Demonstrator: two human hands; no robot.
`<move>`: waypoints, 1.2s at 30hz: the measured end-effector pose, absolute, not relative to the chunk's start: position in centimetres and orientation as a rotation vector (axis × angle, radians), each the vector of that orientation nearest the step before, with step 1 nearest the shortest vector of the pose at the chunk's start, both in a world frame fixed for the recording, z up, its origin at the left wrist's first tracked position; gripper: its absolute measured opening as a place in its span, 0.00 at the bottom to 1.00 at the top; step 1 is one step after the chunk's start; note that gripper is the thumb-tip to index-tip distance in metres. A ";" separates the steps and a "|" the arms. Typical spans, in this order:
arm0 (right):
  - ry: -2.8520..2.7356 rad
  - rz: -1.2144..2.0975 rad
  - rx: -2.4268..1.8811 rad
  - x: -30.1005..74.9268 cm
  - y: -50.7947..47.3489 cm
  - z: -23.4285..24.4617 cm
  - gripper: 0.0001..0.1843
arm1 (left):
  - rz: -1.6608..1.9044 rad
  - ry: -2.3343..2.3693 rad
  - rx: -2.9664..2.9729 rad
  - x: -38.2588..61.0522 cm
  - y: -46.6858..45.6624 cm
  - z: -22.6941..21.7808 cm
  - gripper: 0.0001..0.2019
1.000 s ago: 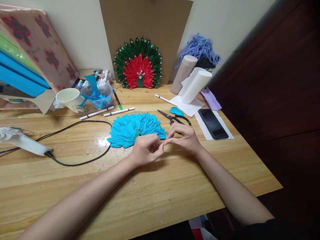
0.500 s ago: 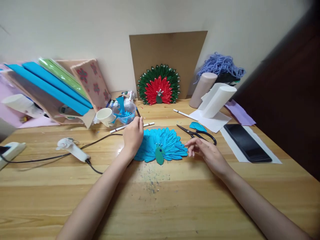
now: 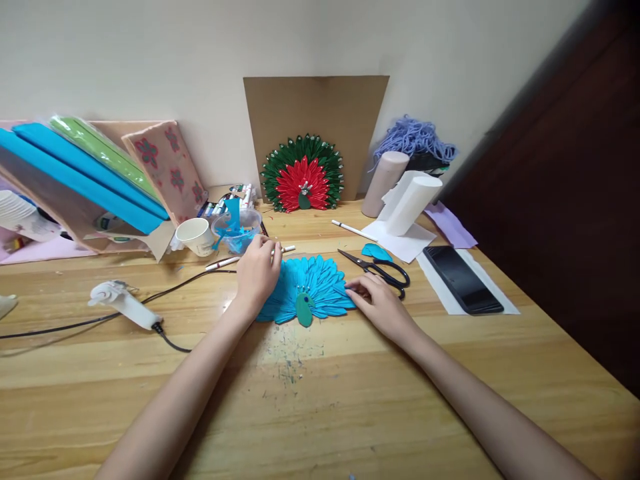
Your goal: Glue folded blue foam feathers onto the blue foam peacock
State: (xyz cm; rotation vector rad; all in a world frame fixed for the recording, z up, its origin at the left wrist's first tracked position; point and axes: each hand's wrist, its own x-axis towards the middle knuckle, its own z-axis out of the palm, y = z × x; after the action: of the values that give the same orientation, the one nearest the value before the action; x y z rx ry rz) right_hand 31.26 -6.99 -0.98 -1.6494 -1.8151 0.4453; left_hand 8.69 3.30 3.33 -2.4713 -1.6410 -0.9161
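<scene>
A blue paper peacock (image 3: 320,283) with layered feathers and a green body (image 3: 304,310) lies flat on the wooden table. Over its far left edge is my left hand (image 3: 257,270), fingers curled down; whatever they hold is hidden. My right hand (image 3: 377,303) pinches the right edge of the feathers between thumb and fingers. Black-handled scissors (image 3: 377,267) lie just beyond that hand, beside blue paper scraps (image 3: 376,252). A white stick (image 3: 223,263) passes behind my left hand, and a dark, thin stick (image 3: 265,229) shows near its fingertips.
A red and green peacock (image 3: 307,177) stands against a cardboard sheet (image 3: 315,103). At left are a hot glue gun (image 3: 125,303) with its cord, a paper cup (image 3: 195,235) and a plastic bowl (image 3: 250,220) of blue scraps. A phone (image 3: 463,280) and white paper roll (image 3: 420,200) are at right.
My right hand has come in to the peacock's right edge and its fingers have closed there. My left hand has lowered slightly toward the feathers. The whole view has shifted.
</scene>
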 end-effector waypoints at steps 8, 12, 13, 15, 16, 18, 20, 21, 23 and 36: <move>-1.783 0.421 -1.593 30.8 -6.5 -1.2 0.05 | -0.941 -1.581 -2.792 10.8 1.2 2.8 0.14; -1.789 0.422 -1.570 30.8 -6.4 -1.0 0.03 | -0.905 -1.519 -2.947 12.0 -0.5 2.5 0.09; -1.781 0.434 -1.573 30.7 -6.4 -0.9 0.03 | -0.887 -1.495 -2.984 12.3 -0.9 2.5 0.08; -1.744 0.468 -1.592 30.7 -6.5 -0.8 0.03 | -0.851 -1.467 -3.044 12.6 -1.6 2.4 0.08; -1.719 0.487 -1.603 30.7 -6.5 -0.8 0.03 | -0.831 -1.467 -3.064 12.7 -1.8 2.3 0.08; -1.668 0.524 -1.615 30.7 -6.6 -0.8 0.04 | -0.805 -1.490 -3.082 12.8 -2.1 2.1 0.09; -1.604 0.589 -1.601 30.7 -6.6 -0.8 0.06 | -0.802 -1.517 -3.097 12.9 -2.1 1.9 0.10; -1.557 0.648 -1.582 30.7 -6.5 -0.8 0.07 | -0.815 -1.528 -3.113 12.9 -2.1 1.7 0.10; -1.436 0.812 -1.507 30.7 -6.5 -0.8 0.10 | -0.889 -1.543 -3.181 13.1 -2.1 1.4 0.12; -1.120 1.125 -1.253 29.4 -7.6 0.8 0.15 | -1.897 -2.042 -3.245 14.3 -3.5 1.2 0.11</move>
State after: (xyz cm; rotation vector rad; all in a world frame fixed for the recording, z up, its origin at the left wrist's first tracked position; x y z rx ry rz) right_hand 29.35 -7.57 0.80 -1.2534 -1.1205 1.1255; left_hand 14.30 -3.47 1.24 -3.2448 -2.0417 -1.8971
